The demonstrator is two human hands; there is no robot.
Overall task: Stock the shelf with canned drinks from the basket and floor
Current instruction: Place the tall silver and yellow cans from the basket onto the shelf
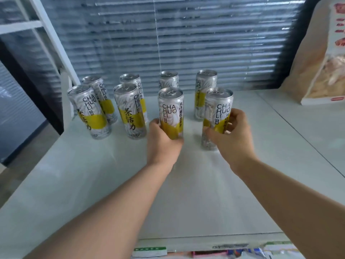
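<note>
Several tall silver-and-yellow drink cans stand in two rows on the white shelf [186, 193]. My left hand [162, 139] grips the lower part of the front-row can [170, 107] just right of centre. My right hand [229, 135] holds the front-right can [219, 107], fingers curled round its lower half. Both held cans stand upright at the shelf surface. Two more front-row cans [89, 111] [128, 109] stand to the left. Behind them runs a back row of cans [205, 90] [169, 79]. The basket and floor are out of sight.
A beige snack bag [321, 58] leans at the shelf's right end. Grey slatted blinds [168, 38] close off the back. A white upright post [56, 45] stands at the left. Price labels [149, 251] line the shelf's front edge.
</note>
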